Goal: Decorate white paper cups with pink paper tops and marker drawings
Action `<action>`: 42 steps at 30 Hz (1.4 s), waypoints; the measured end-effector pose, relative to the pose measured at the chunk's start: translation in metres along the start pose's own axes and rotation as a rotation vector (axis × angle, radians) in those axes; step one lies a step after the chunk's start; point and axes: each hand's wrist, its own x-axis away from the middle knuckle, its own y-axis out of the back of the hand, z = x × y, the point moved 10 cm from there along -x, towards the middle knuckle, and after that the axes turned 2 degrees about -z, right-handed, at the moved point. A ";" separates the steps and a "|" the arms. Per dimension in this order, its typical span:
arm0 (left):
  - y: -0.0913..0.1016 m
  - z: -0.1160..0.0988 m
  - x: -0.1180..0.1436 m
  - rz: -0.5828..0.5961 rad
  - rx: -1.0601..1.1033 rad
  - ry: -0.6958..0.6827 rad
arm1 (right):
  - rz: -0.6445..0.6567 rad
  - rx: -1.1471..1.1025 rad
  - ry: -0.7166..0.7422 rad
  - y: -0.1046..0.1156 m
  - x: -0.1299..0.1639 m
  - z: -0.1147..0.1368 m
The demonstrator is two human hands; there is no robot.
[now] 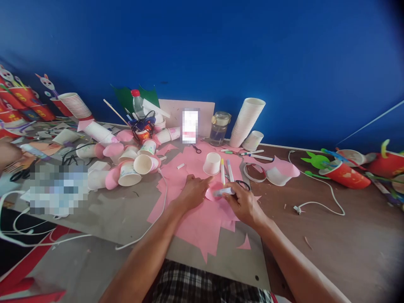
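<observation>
right hand [243, 205] gripping marker [223, 192], left hand [192, 191] pressing pink paper [202, 221]

Taking the upright white cup [211, 163] as landmark: behind it stand a glass jar [219, 128] and a tall cup stack [246, 122], left of it tipped cups [132, 164] crowd the table, right of it markers [226, 170] and a tape ring [254, 172] lie, while far right, past a white cable [318, 191], bare brown tabletop [347, 248] lies open.
</observation>
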 end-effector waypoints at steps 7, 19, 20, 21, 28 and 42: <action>0.000 -0.001 0.001 0.002 0.029 -0.015 | 0.112 0.127 0.059 -0.012 0.000 -0.002; 0.001 -0.001 0.001 -0.061 0.016 -0.030 | -0.105 -0.205 -0.126 0.010 -0.003 -0.022; 0.002 0.000 0.001 -0.074 0.025 -0.028 | -0.122 -0.207 -0.116 0.009 -0.004 -0.023; 0.003 0.000 0.001 -0.089 0.031 -0.027 | -0.138 -0.206 -0.102 0.009 -0.004 -0.025; 0.005 0.004 0.001 -0.154 0.102 -0.017 | -0.038 -0.214 -0.185 -0.008 -0.002 -0.034; 0.008 0.009 0.001 -0.222 0.387 0.066 | -0.199 -0.456 -0.392 -0.004 0.000 -0.053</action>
